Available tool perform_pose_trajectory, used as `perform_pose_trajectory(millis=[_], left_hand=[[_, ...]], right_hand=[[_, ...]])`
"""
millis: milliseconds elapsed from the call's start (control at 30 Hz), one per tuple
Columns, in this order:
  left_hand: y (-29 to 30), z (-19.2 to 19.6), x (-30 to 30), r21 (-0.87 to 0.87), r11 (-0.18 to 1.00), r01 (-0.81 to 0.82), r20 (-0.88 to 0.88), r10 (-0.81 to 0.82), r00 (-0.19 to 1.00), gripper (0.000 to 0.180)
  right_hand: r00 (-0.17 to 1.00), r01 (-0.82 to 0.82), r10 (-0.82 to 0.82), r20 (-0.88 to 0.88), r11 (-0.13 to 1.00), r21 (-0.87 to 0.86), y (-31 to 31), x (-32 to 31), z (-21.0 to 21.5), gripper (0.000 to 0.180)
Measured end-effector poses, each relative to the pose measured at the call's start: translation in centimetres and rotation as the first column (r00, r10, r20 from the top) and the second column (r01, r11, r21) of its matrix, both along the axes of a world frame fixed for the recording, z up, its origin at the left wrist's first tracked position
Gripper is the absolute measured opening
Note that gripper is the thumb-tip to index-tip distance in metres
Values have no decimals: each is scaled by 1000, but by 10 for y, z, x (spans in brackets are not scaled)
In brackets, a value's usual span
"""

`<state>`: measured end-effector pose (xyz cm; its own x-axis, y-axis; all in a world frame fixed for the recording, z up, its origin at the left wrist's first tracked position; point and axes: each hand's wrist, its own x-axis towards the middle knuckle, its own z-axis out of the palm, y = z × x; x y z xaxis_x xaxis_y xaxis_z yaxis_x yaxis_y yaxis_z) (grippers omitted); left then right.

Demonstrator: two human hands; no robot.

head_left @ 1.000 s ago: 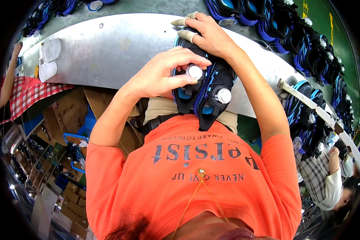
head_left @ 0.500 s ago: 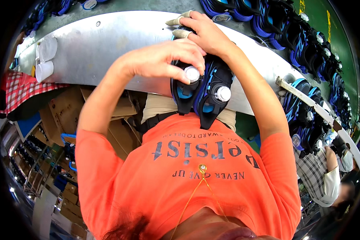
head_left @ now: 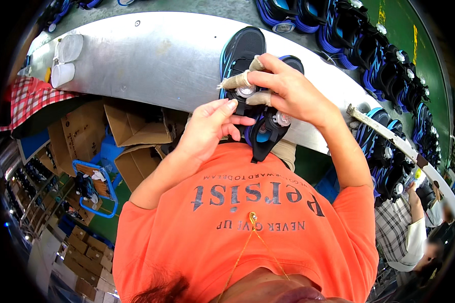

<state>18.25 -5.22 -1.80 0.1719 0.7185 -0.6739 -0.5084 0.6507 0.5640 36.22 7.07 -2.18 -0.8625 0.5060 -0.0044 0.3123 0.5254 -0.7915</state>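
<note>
Your right hand [head_left: 288,93] clamps the black-and-blue shoe [head_left: 247,55] at 12 o'clock on the metal table [head_left: 151,65], cloth-wrapped fingers [head_left: 235,81] curled over its near dial [head_left: 246,91]. Your left hand [head_left: 210,126] pinches narrow at the shoe's side, fingertips touching it. The second dial [head_left: 282,119] sits lower right; tongue loose, so fitting looks part done (closure not visibly tightened). Open cardboard boxes [head_left: 131,129] at 9 o'clock, contents unclear. White cups [head_left: 65,60] at 10 o'clock. A row of shoes [head_left: 369,50] lines 1 to 3 o'clock.
</note>
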Motion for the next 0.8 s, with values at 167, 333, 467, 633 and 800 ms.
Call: perform_pose_trajectory(millis=[167, 333, 467, 633, 800], left_hand=[[3, 1, 4, -15, 998, -53, 0, 53, 999, 29], [1, -7, -4, 13, 999, -38, 59, 38, 998, 33], [6, -6, -2, -24, 999, -34, 40, 35, 999, 33], [8, -9, -3, -43, 998, -36, 46, 38, 998, 30], [10, -8, -8, -41, 998, -45, 75, 48, 996, 31]], right_hand=[[976, 146, -158, -151, 985, -86, -15, -10, -13, 32], [983, 163, -155, 93, 984, -76, -8, -17, 14, 33], [987, 150, -154, -37, 984, -95, -3, -22, -3, 25], [995, 96, -91, 35, 981, -170, 4, -22, 8, 35], [979, 54, -97, -178, 971, -234, 3, -14, -2, 44]])
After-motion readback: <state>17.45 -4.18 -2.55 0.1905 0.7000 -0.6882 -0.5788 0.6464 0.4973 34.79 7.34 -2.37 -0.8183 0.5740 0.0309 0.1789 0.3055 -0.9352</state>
